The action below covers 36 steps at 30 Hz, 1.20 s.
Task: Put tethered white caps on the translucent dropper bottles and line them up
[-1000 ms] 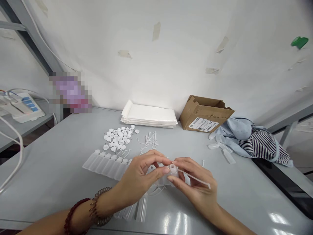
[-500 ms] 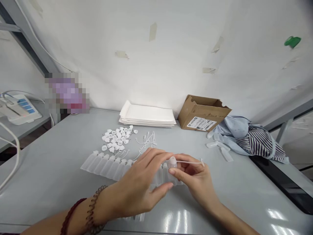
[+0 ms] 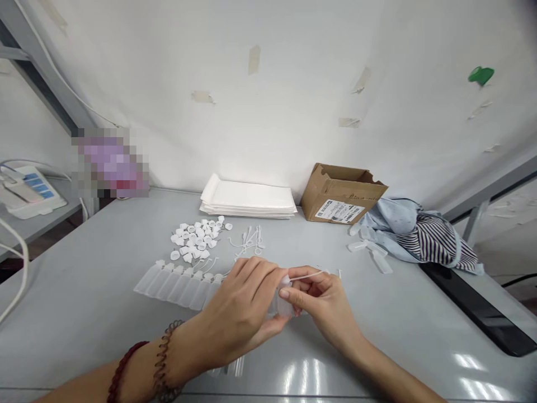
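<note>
Pinching the bottle (image 3: 285, 305) from 9 o'clock and 3 o'clock, left hand (image 3: 243, 313) and right hand (image 3: 325, 305) likely needed firm, square fingertip pressure.

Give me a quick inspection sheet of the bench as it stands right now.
Surface: grey table, glossy, with glare near the front edge.
Job's things: small bottle with a thin strap at its top; row of bottles; pile of caps; loose straps.
Clutter: stack of white envelopes, cardboard box, striped cloth, a few loose bottles.
Grips: left grip and right grip both pinch the small bottle.
Cables: white cable and power strip at far left.
Surroundings: white wall with tape scraps and a green object.
</note>
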Each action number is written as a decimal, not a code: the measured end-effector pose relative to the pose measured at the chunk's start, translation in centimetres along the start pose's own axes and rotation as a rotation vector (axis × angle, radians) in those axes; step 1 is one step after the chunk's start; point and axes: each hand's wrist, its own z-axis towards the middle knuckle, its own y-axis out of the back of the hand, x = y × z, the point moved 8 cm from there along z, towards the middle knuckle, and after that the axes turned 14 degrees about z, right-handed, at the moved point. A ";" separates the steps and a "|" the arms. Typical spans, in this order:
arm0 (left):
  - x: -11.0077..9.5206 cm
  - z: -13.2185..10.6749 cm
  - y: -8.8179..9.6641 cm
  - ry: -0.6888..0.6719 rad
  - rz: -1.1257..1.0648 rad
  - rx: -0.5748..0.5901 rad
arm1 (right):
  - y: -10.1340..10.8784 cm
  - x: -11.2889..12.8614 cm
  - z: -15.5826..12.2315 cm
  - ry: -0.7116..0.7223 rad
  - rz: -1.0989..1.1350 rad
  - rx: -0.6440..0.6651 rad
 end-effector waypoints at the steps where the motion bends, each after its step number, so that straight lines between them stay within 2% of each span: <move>1: 0.1 -0.1 -0.1 0.015 -0.029 0.021 | -0.1 0.0 0.0 -0.005 0.001 0.008; 9: 0.5 -2.7 -0.5 0.140 -0.218 0.131 | -0.5 0.6 0.0 -0.022 0.006 0.113; 15: 0.5 -4.7 -0.8 0.167 -0.234 0.220 | -1.7 0.7 -0.7 -0.090 -0.188 0.353; 17: 0.4 -5.0 -0.5 0.169 -0.228 0.199 | -2.1 0.8 -1.0 -0.038 -0.291 0.412; 21: 0.3 -5.4 -0.1 0.187 -0.186 0.156 | -3.1 1.4 -1.8 0.181 -0.531 0.491; 25: 0.2 -5.7 0.0 0.187 -0.122 0.116 | -3.8 1.3 -2.5 0.308 -0.671 0.555; 31: 0.0 -5.9 -0.4 0.201 -0.105 0.163 | -4.6 0.7 -3.4 0.459 -0.887 0.667; 33: 0.0 -6.0 -0.4 0.206 -0.118 0.175 | -4.8 0.8 -3.7 0.512 -0.940 0.670; 36: 0.0 -6.2 -0.7 0.204 -0.137 0.216 | -4.8 0.8 -3.8 0.514 -0.992 0.652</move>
